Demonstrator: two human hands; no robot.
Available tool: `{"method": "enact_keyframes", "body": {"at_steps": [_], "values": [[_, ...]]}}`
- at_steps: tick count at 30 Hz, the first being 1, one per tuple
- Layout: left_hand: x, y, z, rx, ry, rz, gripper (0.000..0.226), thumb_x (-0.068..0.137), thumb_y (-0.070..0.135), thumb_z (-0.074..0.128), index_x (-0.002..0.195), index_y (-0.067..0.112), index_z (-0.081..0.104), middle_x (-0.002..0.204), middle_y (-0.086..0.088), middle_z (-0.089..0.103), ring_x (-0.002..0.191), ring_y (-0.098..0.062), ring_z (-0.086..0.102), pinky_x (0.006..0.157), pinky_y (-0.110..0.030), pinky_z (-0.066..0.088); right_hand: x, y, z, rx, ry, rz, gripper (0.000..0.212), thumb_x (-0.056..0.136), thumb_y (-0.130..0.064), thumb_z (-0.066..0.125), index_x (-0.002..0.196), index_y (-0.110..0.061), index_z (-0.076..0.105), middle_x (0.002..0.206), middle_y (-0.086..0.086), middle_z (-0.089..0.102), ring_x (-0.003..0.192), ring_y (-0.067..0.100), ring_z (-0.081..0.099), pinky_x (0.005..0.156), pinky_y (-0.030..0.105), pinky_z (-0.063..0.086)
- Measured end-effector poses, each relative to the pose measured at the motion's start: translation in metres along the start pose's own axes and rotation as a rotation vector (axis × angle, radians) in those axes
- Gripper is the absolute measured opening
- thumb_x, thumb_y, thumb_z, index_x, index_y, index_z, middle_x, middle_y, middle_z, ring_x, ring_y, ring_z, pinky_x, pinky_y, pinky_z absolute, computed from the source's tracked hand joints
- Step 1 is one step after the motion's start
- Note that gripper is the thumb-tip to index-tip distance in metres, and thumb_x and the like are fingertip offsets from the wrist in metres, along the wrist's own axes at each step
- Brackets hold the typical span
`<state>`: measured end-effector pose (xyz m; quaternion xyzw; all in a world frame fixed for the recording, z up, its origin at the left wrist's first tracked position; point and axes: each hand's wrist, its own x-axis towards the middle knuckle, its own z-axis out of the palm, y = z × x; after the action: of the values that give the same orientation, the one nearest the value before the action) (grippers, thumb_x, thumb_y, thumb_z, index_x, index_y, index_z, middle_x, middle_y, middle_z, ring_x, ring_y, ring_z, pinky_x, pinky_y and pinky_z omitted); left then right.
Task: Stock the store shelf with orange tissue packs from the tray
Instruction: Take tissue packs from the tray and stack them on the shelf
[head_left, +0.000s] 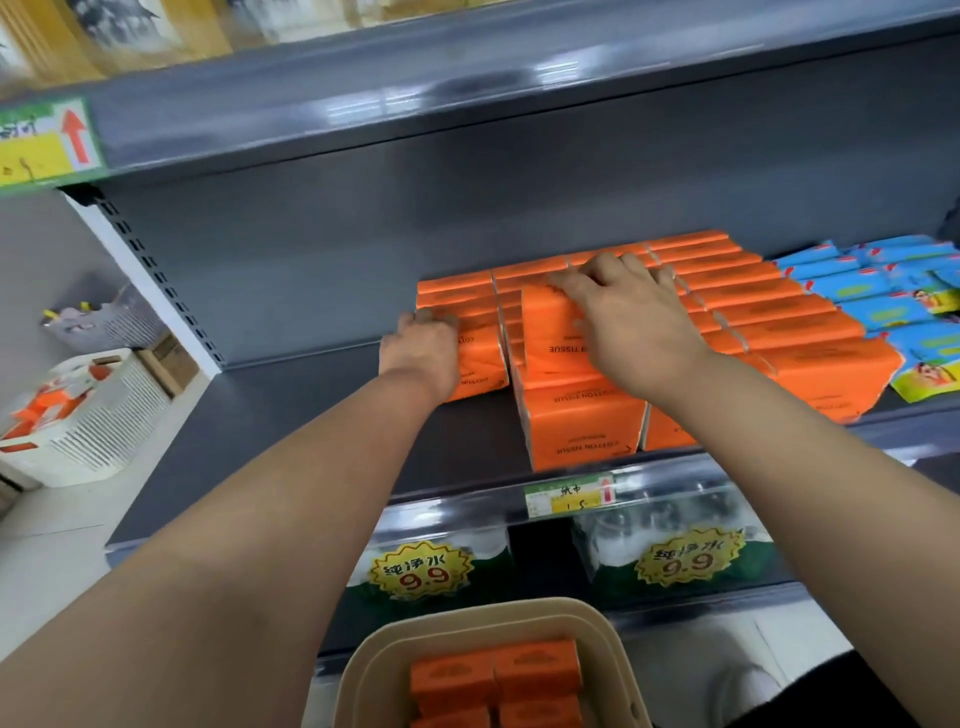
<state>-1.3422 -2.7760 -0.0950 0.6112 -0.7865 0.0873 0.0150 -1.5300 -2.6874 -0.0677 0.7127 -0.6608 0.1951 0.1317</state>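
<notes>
Your right hand (628, 322) curls its fingers over the top edge of an upright orange tissue pack (550, 332). Your left hand (421, 348) grips the end pack (480, 364) of the block on the grey shelf (311, 415). These look light and soft under slick film, so hold the broad faces and squeeze gently. The spare packs (498, 675) wait in the beige tray (363, 670) below; blue packs (883, 291) border the right.
</notes>
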Motion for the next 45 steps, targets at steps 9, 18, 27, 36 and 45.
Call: {"method": "enact_keyframes", "body": {"at_steps": [9, 18, 27, 36, 45], "values": [[-0.001, -0.004, 0.017, -0.187, 0.151, -0.016, 0.047, 0.082, -0.001, 0.056, 0.126, 0.012, 0.048, 0.124, -0.010, 0.047, 0.117, -0.029, 0.043, 0.085, -0.041, 0.045, 0.003, -0.005, -0.007, -0.012, -0.030, 0.020, 0.065, 0.083, -0.002, 0.054, 0.141, -0.027, 0.039, 0.129, 0.007, 0.044, 0.121, 0.030, 0.037, 0.096, 0.044, 0.033], [-0.045, -0.063, 0.000, -0.335, 0.147, -0.140, 0.057, 0.080, -0.005, 0.053, 0.133, 0.012, 0.045, 0.131, -0.010, 0.045, 0.124, -0.027, 0.039, 0.090, -0.039, 0.044, 0.027, -0.077, 0.002, 0.156, -0.038, -0.092, 0.064, 0.082, -0.008, 0.061, 0.140, -0.028, 0.040, 0.125, 0.007, 0.046, 0.120, 0.030, 0.040, 0.096, 0.042, 0.038], [-0.064, -0.087, 0.012, -0.393, 0.121, -0.140, 0.054, 0.086, -0.001, 0.053, 0.136, 0.014, 0.042, 0.135, -0.006, 0.041, 0.126, -0.023, 0.040, 0.081, -0.032, 0.042, 0.028, -0.110, 0.053, 0.113, -0.203, -0.138, 0.062, 0.079, 0.001, 0.055, 0.134, -0.024, 0.044, 0.125, 0.008, 0.046, 0.123, 0.030, 0.041, 0.097, 0.042, 0.038], [-0.053, -0.066, 0.030, -0.448, 0.046, -0.061, 0.054, 0.087, -0.001, 0.055, 0.137, 0.014, 0.042, 0.138, -0.006, 0.040, 0.127, -0.022, 0.040, 0.088, -0.034, 0.047, 0.033, -0.103, 0.078, -0.016, -0.219, -0.081, 0.060, 0.079, 0.004, 0.050, 0.132, -0.024, 0.045, 0.127, 0.011, 0.042, 0.124, 0.030, 0.035, 0.096, 0.043, 0.034], [-0.067, -0.065, 0.026, -0.467, 0.088, -0.047, 0.053, 0.087, -0.003, 0.052, 0.137, 0.014, 0.042, 0.137, -0.004, 0.042, 0.127, -0.021, 0.041, 0.085, -0.030, 0.044, 0.025, -0.107, 0.067, -0.104, -0.227, -0.078, 0.065, 0.078, 0.003, 0.055, 0.138, -0.018, 0.038, 0.131, 0.014, 0.041, 0.126, 0.032, 0.035, 0.098, 0.046, 0.034]]}}
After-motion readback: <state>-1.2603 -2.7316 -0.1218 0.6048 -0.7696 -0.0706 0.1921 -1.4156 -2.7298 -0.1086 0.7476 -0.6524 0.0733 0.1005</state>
